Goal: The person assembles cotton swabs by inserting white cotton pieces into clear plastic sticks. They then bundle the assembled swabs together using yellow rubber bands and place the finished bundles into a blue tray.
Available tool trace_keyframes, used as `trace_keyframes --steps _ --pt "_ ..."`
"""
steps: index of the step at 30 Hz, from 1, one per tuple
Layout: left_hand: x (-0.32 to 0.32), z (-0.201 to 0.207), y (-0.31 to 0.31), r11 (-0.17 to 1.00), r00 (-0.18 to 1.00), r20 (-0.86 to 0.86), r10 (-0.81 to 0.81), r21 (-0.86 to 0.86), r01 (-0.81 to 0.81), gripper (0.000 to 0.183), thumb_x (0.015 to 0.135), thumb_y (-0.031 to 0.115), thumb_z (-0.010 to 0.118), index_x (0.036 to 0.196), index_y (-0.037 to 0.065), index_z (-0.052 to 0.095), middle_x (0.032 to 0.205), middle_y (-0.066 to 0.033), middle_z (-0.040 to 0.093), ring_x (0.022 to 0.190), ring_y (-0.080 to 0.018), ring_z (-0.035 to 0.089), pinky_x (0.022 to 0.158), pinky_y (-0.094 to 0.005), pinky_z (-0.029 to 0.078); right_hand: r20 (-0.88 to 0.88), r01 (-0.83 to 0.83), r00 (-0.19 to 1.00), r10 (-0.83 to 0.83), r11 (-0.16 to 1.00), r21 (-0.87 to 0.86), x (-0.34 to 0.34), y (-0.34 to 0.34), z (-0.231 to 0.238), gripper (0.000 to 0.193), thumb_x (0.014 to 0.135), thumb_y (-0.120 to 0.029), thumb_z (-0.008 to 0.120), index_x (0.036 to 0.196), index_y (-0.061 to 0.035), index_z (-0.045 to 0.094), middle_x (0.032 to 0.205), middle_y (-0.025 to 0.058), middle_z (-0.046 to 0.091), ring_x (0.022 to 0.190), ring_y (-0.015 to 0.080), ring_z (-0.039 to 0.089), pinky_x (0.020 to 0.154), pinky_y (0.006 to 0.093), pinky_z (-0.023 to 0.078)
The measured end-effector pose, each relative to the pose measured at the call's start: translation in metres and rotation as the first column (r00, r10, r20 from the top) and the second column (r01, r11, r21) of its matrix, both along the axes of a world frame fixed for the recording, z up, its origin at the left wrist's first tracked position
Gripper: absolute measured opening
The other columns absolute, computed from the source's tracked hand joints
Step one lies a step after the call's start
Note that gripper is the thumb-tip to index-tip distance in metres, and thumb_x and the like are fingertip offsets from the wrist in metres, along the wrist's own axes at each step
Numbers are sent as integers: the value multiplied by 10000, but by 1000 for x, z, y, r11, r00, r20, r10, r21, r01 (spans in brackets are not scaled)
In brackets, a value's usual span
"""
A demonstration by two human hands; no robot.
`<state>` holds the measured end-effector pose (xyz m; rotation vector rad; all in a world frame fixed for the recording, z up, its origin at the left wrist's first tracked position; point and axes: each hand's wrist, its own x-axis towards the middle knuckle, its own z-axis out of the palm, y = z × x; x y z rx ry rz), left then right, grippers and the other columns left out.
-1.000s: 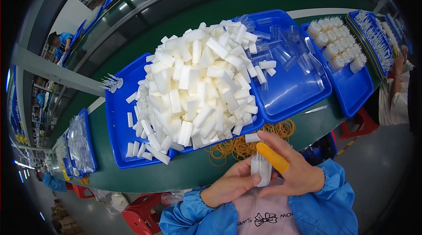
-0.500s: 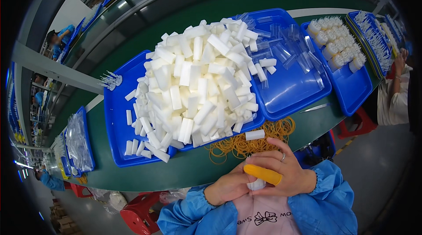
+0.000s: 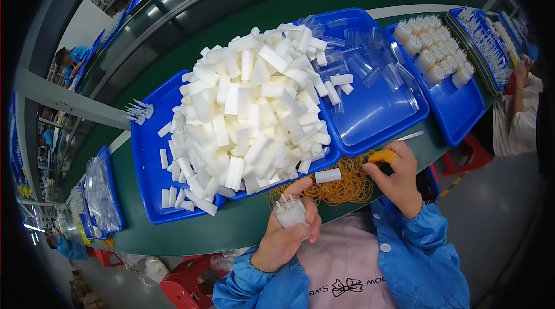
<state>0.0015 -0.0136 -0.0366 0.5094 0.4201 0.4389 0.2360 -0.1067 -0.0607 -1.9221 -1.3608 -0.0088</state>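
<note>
My left hand is closed round a small white bundle with thin translucent prongs standing up from its top. Its exact kind is hard to make out. At the right end of a heap of yellow-brown rubber bands, my right hand pinches at the bands with thumb and forefinger. A yellow finger cot covers that forefinger. One white foam block lies on top of the rubber bands, between my hands.
White foam blocks fill blue trays ahead. A blue tray holds clear plastic tubes; another holds white bundles. Tweezers lie on the green table. A person's arm shows at far right.
My hands have parted from together at my chest. The right has moved up and right to the rubber bands; the left keeps the white bundle, now uncovered, further left and up.
</note>
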Motion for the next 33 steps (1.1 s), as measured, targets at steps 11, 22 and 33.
trace_keyframes --steps 11,22,33 --pt "-1 1 -5 947 983 -150 105 318 -53 709 701 -65 730 1321 42 403 845 -37 534 773 -105 543 676 -229 456 -455 11 891 7 999 38 5 -1 3 49 762 -14 647 799 -7 615 802 42 536 680 117 491 593 237 382" --pt "39 -4 -8 726 917 -308 -253 566 390 618 724 55 766 1236 62 421 869 -23 572 803 -85 551 697 -236 442 -559 -276 770 309 950 145 -33 -6 45 90 761 -49 692 817 -32 623 841 59 513 700 157 534 631 272 420" --pt "47 1 5 469 894 -422 -150 766 441 424 708 49 728 1059 73 490 904 -53 586 835 -162 590 715 -272 462 205 -728 678 705 683 57 -56 -10 62 256 646 -125 692 896 -89 651 895 48 536 604 147 521 500 277 414"
